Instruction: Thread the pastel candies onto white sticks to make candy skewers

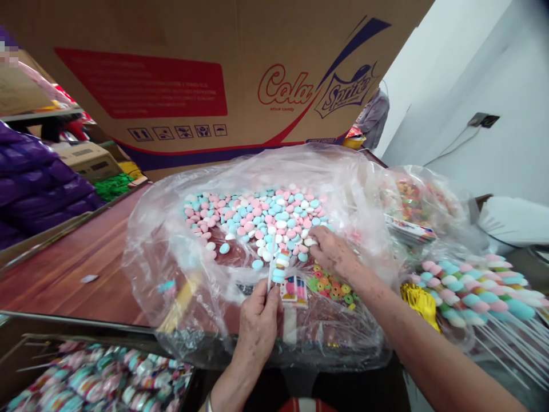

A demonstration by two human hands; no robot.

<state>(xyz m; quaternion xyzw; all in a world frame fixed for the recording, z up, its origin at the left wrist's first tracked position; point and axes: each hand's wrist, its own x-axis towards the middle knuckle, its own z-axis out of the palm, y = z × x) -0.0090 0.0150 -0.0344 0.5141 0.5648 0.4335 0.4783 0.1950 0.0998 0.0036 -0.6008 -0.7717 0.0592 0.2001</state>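
Observation:
My left hand is closed around a thin white stick that points up and away. Just beside the stick, above the same fingers, is a short stack of white, blue and orange candies; whether they sit on a stick is hard to see. My right hand is at the right edge of a loose pile of pink, blue and white candies. Its fingers are bent and together, with the tips against the pile; what they pinch is hidden. Ring-shaped green and orange gummies lie below that wrist.
A clear plastic bag lies spread under the candies. Behind it stands a large cardboard box. Finished candy sticks and gold ties lie right. A box of wrapped candy sticks sits lower left. Bagged gummies stand back right.

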